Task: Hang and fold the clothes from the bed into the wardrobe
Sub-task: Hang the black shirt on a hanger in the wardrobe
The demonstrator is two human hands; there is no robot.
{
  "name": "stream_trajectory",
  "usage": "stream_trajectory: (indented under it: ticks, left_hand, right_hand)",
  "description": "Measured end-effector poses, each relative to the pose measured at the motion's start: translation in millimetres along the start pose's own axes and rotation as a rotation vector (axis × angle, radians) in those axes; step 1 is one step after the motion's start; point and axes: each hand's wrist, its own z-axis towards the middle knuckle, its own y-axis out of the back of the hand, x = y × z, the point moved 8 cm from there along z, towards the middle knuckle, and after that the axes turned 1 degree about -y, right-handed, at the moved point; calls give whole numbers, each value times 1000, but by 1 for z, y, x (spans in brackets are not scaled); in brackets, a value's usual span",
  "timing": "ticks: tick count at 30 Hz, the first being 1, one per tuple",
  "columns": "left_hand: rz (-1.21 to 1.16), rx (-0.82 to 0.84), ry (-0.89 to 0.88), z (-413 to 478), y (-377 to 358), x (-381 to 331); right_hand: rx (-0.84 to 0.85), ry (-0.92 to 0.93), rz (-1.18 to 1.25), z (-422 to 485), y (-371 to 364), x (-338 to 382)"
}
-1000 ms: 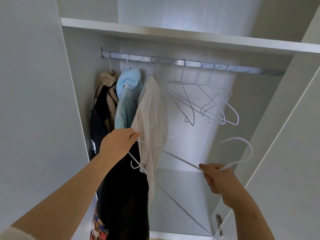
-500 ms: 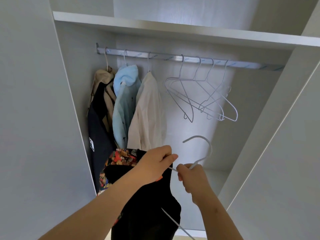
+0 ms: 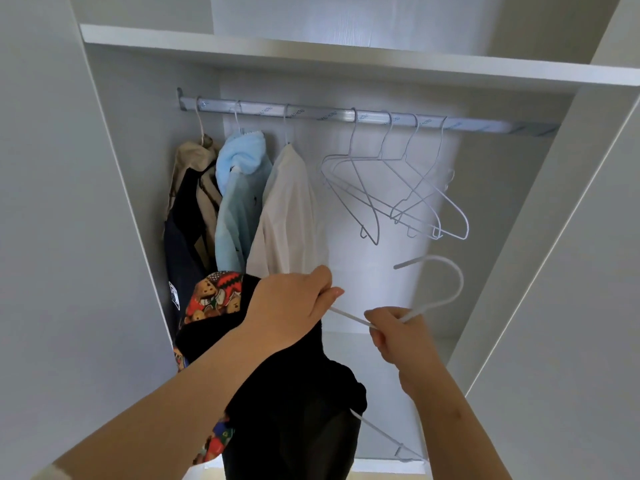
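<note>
Left hand (image 3: 291, 306): grip closed, pinches arm of wire hanger (image 3: 461, 285) at collar of black garment (image 3: 294, 393); garment hangs toward 6 o'clock. Soft, limp, likely light, may slide off wire. Right hand (image 3: 398, 332), 3 o'clock: grip closed round hanger neck, best hold.

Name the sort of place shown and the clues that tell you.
Probably inside a home wardrobe: a metal rail under a shelf, garments hung on it, empty wire hangers beside them.
</note>
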Motion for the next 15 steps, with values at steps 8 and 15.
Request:
stream_trajectory:
  ticks: [8, 15]
  left_hand:
    - [-49, 21, 181, 7, -25, -13]
    - [-214, -121, 525, 6, -11, 27]
  right_hand:
    - [-152, 48, 132, -3, 0, 16]
    - [-511, 581, -39, -35, 14, 54]
